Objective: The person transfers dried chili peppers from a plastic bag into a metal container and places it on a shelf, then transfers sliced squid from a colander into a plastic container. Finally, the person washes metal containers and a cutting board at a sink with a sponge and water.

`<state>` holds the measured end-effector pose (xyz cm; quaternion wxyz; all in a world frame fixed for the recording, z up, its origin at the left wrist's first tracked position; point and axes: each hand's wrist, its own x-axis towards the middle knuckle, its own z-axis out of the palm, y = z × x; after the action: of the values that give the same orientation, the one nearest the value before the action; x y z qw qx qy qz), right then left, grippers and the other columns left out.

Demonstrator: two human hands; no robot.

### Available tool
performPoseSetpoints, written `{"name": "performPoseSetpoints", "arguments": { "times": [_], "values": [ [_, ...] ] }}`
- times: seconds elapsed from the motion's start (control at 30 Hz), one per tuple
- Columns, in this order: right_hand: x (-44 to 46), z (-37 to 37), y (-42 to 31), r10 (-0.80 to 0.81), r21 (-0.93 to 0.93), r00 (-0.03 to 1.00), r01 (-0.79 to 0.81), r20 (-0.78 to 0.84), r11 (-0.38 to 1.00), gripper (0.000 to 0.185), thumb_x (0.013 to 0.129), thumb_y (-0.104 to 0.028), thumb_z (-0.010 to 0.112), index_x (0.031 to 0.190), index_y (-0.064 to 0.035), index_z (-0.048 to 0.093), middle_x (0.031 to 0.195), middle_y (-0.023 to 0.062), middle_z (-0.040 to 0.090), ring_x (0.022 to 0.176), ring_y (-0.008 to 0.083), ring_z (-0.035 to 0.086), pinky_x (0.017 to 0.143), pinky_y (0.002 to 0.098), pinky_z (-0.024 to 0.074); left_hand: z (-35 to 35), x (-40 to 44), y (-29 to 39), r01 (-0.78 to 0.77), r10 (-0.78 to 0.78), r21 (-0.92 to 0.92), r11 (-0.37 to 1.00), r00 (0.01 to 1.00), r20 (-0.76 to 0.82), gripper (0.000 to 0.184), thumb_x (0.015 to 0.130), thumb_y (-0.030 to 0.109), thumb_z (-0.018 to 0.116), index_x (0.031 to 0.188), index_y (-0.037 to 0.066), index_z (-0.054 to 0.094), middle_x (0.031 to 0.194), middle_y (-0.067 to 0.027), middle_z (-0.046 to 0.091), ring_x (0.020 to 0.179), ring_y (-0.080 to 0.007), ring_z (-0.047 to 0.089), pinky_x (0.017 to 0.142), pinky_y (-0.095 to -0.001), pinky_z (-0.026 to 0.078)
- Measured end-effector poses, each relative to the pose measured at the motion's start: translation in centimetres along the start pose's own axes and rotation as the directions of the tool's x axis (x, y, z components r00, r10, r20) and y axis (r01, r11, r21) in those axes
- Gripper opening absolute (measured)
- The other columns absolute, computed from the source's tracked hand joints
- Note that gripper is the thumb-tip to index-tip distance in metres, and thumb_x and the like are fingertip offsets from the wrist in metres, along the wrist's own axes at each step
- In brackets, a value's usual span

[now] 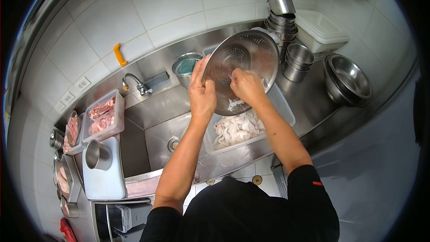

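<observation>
My left hand [202, 92] grips the left rim of a large metal colander [264, 54], which is tilted on its side with its inside facing me. Inside the colander, my right hand [245, 85] is closed near its lower middle; whatever its fingers hold, if anything, is hidden. A few white strips [234, 104] cling to the colander's lower wall. Directly beneath is a translucent plastic tub [286, 107] with a pile of white strips [239, 130] in it.
The sink [159, 127] and its faucet [142, 89] lie left of the tub. Farther left are a tub of red meat [102, 123] and a metal cup [98, 155] on a white board [104, 186]. Stacked pots [282, 29] and bowls [349, 78] stand right.
</observation>
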<state>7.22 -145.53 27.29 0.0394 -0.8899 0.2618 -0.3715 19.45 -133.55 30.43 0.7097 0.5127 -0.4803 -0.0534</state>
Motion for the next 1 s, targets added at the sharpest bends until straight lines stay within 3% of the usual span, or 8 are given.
{"name": "performPoseSetpoints", "arguments": {
  "times": [0.13, 0.23, 0.33, 0.47, 0.6, 0.8, 0.9, 1.0],
  "values": [
    [-1.5, -1.1, 1.6, 0.045, 0.019, 0.975, -0.050, 0.219, 0.999, 0.008, 0.084, -0.013, 0.063, 0.082, -0.0057, 0.063, 0.082, 0.0160, 0.069, 0.083, 0.0344, 0.067, 0.073, 0.0472, 0.0501, -0.8, -0.1, 0.7, -0.066, 0.068, 0.149, 0.987, 0.998, -0.009, 0.061, 0.084, -0.010, 0.044, 0.139, 0.012, 0.059, 0.144, -0.0141, 0.053, 0.130, -0.0226, 0.053, 0.103, -0.0309, 0.044],
    [-1.4, -1.0, 2.0, -0.007, 0.191, 1.000, 0.005, 0.011, 0.982, 0.008, 0.085, -0.014, 0.063, 0.085, -0.0056, 0.065, 0.084, 0.0155, 0.069, 0.083, 0.0360, 0.066, 0.074, 0.0480, 0.0502, -0.9, 0.1, 0.4, -0.057, 0.062, 0.150, 0.987, 0.998, -0.031, 0.061, 0.084, -0.010, 0.044, 0.139, 0.012, 0.059, 0.144, -0.0139, 0.052, 0.131, -0.0234, 0.053, 0.102, -0.0306, 0.044],
    [-1.6, -1.0, 2.2, -0.162, 0.038, 0.983, 0.159, 0.086, 0.986, 0.010, 0.087, -0.014, 0.063, 0.087, -0.0043, 0.067, 0.085, 0.0152, 0.069, 0.083, 0.0377, 0.064, 0.076, 0.0488, 0.0502, -0.3, 0.0, 1.1, -0.073, 0.076, 0.150, 0.986, 0.997, -0.019, 0.061, 0.084, -0.010, 0.044, 0.138, 0.012, 0.060, 0.145, -0.0137, 0.052, 0.130, -0.0231, 0.054, 0.099, -0.0284, 0.046],
    [-3.3, -0.2, -0.1, -0.123, 0.226, 0.987, 0.097, 0.104, 0.969, 0.013, 0.087, -0.014, 0.063, 0.089, -0.0029, 0.071, 0.087, 0.0158, 0.069, 0.084, 0.0390, 0.064, 0.078, 0.0492, 0.0509, 0.3, -0.4, 1.7, -0.148, 0.150, 0.218, 0.965, 0.989, 0.006, 0.062, 0.083, -0.012, 0.044, 0.138, 0.013, 0.060, 0.145, -0.0130, 0.052, 0.128, -0.0225, 0.055, 0.097, -0.0274, 0.046],
    [-5.9, -1.7, -0.6, -0.058, 0.136, 0.774, -0.036, 0.631, 0.990, 0.013, 0.086, -0.009, 0.062, 0.093, -0.0054, 0.072, 0.102, 0.0146, 0.072, 0.102, 0.0371, 0.065, 0.088, 0.0456, 0.0508, 0.0, -0.4, 0.2, -0.270, 0.277, 0.193, 0.943, 0.961, -0.006, 0.066, 0.081, -0.015, 0.044, 0.137, 0.015, 0.061, 0.143, -0.0122, 0.053, 0.123, -0.0220, 0.058, 0.094, -0.0265, 0.046],
    [-4.0, -3.3, 2.4, -0.108, -0.193, 0.990, 0.088, -0.091, 0.977, 0.036, 0.078, 0.002, 0.058, 0.112, -0.0035, 0.068, 0.120, 0.0162, 0.066, 0.121, 0.0388, 0.054, 0.101, 0.0414, 0.0462, -1.0, -0.5, 1.3, -0.211, 0.198, 0.185, 0.960, 0.976, 0.087, 0.067, 0.080, -0.017, 0.043, 0.136, 0.014, 0.062, 0.141, -0.0121, 0.055, 0.126, -0.0220, 0.055, 0.097, -0.0254, 0.044],
    [-6.1, -1.3, 2.1, -0.281, -0.284, 0.959, 0.278, 0.029, 0.918, 0.031, 0.084, -0.001, 0.056, 0.112, 0.0014, 0.068, 0.116, 0.0190, 0.067, 0.113, 0.0322, 0.062, 0.097, 0.0413, 0.0496, -1.2, -0.2, 1.5, -0.247, 0.233, 0.215, 0.945, 0.968, 0.091, 0.065, 0.081, -0.017, 0.043, 0.136, 0.012, 0.062, 0.141, -0.0124, 0.055, 0.128, -0.0224, 0.055, 0.096, -0.0253, 0.044],
    [-9.8, -0.7, 1.5, -0.162, 0.049, 0.935, 0.154, 0.315, 0.987, 0.028, 0.086, -0.003, 0.055, 0.111, -0.0021, 0.069, 0.113, 0.0187, 0.068, 0.109, 0.0332, 0.064, 0.092, 0.0418, 0.0519, -2.1, 0.2, 0.6, -0.235, 0.234, 0.214, 0.948, 0.972, 0.028, 0.064, 0.081, -0.016, 0.042, 0.135, 0.011, 0.062, 0.140, -0.0125, 0.055, 0.130, -0.0231, 0.053, 0.101, -0.0270, 0.043]
  ]
}}
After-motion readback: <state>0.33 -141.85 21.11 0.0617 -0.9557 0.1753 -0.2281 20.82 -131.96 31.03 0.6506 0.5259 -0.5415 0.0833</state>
